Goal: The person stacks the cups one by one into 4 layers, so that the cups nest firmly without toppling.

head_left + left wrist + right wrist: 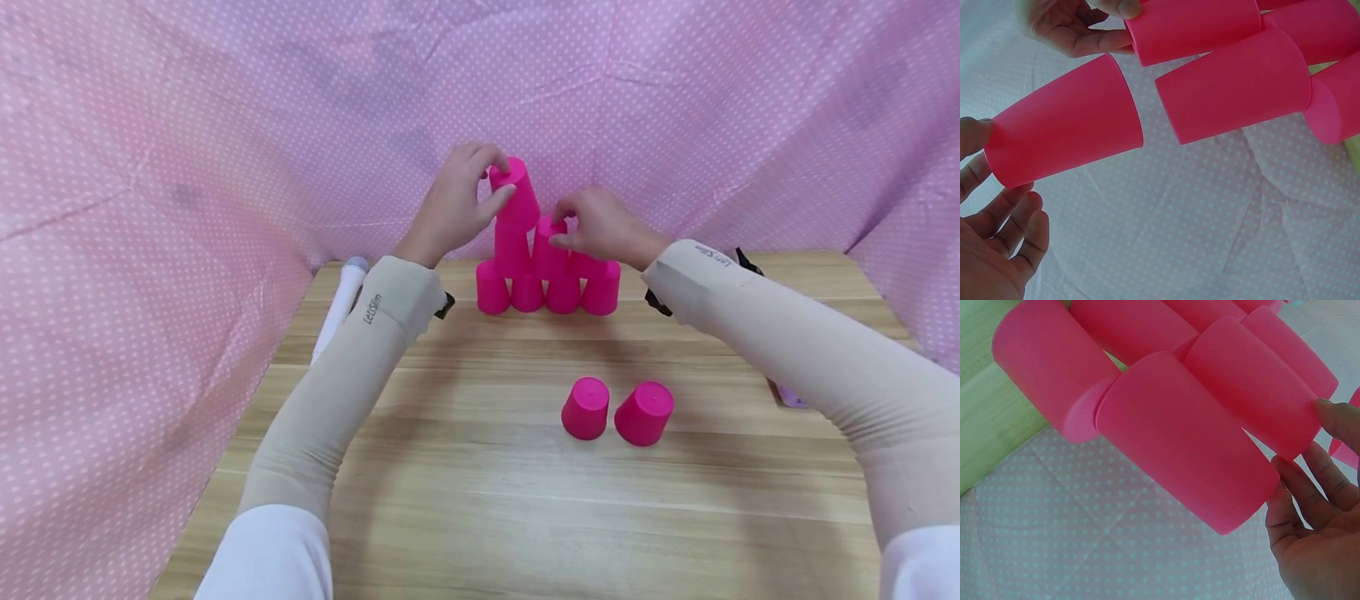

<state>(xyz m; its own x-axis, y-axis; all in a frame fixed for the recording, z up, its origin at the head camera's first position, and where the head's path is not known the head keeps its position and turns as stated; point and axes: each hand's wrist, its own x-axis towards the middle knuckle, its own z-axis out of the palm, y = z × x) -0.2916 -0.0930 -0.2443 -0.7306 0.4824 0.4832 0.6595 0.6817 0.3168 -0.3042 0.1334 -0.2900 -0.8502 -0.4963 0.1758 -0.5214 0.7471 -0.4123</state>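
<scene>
Pink plastic cups stand upside down in a pyramid at the far middle of the wooden table (465, 483). Its bottom row (527, 293) has several cups, with a second row (512, 250) on top. My left hand (501, 177) pinches a tilted pink cup (519, 200) by its base above the second row; in the left wrist view that held cup (1066, 140) hangs apart from the others. My right hand (561, 227) pinches the base of a second-row cup (550, 250), and its fingertips (1335, 422) touch this cup (1254, 384) there too. Two loose upturned cups (586, 407) (644, 412) stand nearer me.
A white cylindrical object (341, 304) lies along the table's left edge. A small pinkish item (787, 396) peeks out under my right forearm. Pink polka-dot cloth (150, 208) hangs behind and on both sides of the table.
</scene>
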